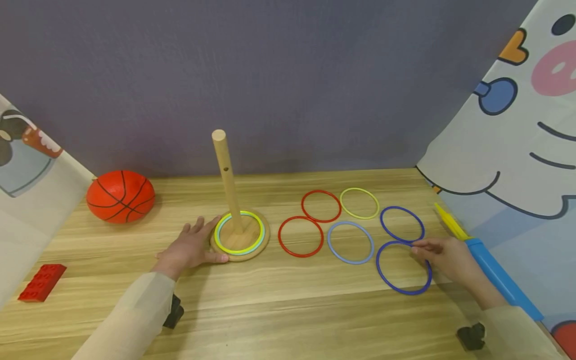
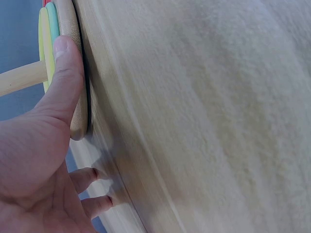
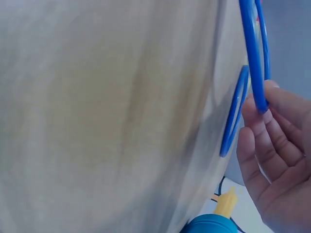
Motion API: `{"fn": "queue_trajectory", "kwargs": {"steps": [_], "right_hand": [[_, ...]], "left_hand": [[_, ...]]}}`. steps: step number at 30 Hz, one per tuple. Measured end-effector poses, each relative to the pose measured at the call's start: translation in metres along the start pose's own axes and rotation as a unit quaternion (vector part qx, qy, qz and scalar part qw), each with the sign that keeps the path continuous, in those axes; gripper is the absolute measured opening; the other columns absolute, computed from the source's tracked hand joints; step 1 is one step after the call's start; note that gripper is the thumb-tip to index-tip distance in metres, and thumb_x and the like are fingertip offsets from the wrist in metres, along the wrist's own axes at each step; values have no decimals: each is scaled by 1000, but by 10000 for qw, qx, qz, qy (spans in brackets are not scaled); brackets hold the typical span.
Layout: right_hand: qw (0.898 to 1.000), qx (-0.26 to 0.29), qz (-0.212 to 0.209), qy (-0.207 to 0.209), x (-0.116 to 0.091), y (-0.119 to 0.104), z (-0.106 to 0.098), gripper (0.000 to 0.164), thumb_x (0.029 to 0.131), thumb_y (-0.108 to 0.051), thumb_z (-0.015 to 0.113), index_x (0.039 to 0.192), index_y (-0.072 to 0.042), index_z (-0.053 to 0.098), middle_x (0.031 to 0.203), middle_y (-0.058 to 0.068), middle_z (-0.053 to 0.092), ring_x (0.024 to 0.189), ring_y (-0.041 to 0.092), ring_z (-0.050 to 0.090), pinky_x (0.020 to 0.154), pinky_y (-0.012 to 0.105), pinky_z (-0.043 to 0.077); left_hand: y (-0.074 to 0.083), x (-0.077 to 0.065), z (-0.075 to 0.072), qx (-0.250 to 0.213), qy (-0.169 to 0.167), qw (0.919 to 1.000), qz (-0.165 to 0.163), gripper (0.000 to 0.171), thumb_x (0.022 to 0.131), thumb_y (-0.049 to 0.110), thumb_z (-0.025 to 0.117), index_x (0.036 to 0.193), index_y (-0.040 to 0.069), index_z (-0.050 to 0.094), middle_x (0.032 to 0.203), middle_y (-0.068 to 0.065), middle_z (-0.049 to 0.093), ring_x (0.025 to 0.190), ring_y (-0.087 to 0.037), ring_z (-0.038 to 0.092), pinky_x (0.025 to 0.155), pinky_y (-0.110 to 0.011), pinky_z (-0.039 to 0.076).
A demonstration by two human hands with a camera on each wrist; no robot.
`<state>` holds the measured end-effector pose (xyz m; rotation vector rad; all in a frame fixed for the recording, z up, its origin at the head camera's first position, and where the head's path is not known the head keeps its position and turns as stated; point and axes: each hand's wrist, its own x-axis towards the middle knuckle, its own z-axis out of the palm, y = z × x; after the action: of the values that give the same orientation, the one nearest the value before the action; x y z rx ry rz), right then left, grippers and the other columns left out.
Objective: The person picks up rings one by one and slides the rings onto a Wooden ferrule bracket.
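Note:
In the head view, my left hand rests against the left side of the round wooden base of a peg stand, thumb at its front edge. The left wrist view shows the thumb along the rim, while other fingertips touch the table. A yellow ring and a mint-green ring lie round the upright peg on the base. My right hand pinches a dark blue ring between thumb and fingers. That ring is raised off the table in the right wrist view, above another blue ring.
Two red rings, a pale yellow ring and a light blue ring lie between the hands. A red ball and red toy brick are at left. A blue tube with a yellow tip lies at right. A grey wall backs the table.

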<state>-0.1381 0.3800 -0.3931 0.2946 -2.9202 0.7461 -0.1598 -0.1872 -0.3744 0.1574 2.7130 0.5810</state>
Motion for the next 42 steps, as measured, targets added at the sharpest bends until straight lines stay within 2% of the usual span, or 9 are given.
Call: {"fn": "queue_trajectory", "kwargs": {"steps": [4, 11, 16, 20, 23, 30, 36, 39, 42], "right_hand": [[9998, 14, -141, 167, 0, -3, -3, 15, 91, -13, 77, 102, -2, 79, 85, 6, 77, 70, 0, 65, 57, 23, 54], [9998, 20, 205, -12, 3, -14, -14, 22, 95, -21, 74, 107, -3, 78, 91, 9, 77, 74, 4, 67, 59, 23, 54], [9989, 2, -361, 312, 8, -21, -22, 14, 90, -10, 78, 101, -1, 79, 82, 6, 76, 68, -3, 65, 55, 19, 52], [9950, -24, -853, 512, 13, -28, -26, 12, 86, -4, 79, 98, -2, 79, 70, -4, 72, 63, -4, 61, 52, 14, 44], [9934, -93, -995, 564, 15, -35, -29, 13, 86, -4, 80, 99, -4, 80, 68, -7, 71, 63, -5, 61, 53, 13, 41], [9957, -117, -856, 322, 25, -62, -36, 14, 89, -13, 80, 103, -10, 81, 91, 6, 78, 76, 1, 72, 63, 15, 52], [9971, 15, -747, -134, 35, -93, -39, 17, 93, -19, 76, 107, -10, 80, 80, -7, 75, 74, 6, 71, 57, 23, 51], [9951, 146, -941, -250, 41, -109, -39, 16, 94, -19, 75, 106, -9, 80, 75, -14, 71, 77, 7, 72, 59, 23, 50], [9911, 264, -1277, -279, 49, -125, -37, 14, 93, -16, 76, 104, -8, 81, 75, -12, 72, 76, 12, 74, 61, 23, 52]], "left_hand": [[-1, 0, 0, 3, -14, 10000, -27, 116, 77, 60, 80, 163, 15, 18, 162, -35, 6, 144, -64, 4, 75, -97, 14], [-1, 1, 1, 0, -26, 10000, -60, 116, 77, 60, 81, 163, 16, 18, 163, -34, 6, 144, -64, 4, 74, -98, 14], [-1, 1, 1, -26, -69, 9999, -125, 116, 77, 61, 80, 164, 17, 17, 164, -32, 4, 145, -63, 2, 73, -98, 14], [-1, 1, 0, -38, -124, 9997, -203, 117, 77, 62, 80, 164, 19, 16, 165, -30, 2, 146, -62, 0, 73, -97, 14], [-1, 1, 0, -53, -119, 9997, -202, 117, 76, 62, 80, 164, 19, 15, 165, -31, 2, 146, -62, 0, 73, -98, 14], [2, -1, -1, -77, -100, 9998, -174, 116, 77, 60, 81, 164, 17, 16, 164, -32, 3, 145, -63, 2, 74, -98, 13], [0, 0, 0, -70, -92, 9998, -147, 116, 77, 61, 80, 164, 17, 17, 163, -33, 3, 145, -63, 2, 74, -98, 12], [-2, 2, 1, -62, -96, 9998, -152, 117, 76, 63, 79, 164, 18, 16, 164, -33, 3, 145, -63, 2, 73, -98, 12], [-2, 2, 1, -43, -90, 9998, -150, 117, 76, 63, 79, 164, 18, 16, 164, -32, 3, 145, -63, 2, 73, -98, 12]]}}
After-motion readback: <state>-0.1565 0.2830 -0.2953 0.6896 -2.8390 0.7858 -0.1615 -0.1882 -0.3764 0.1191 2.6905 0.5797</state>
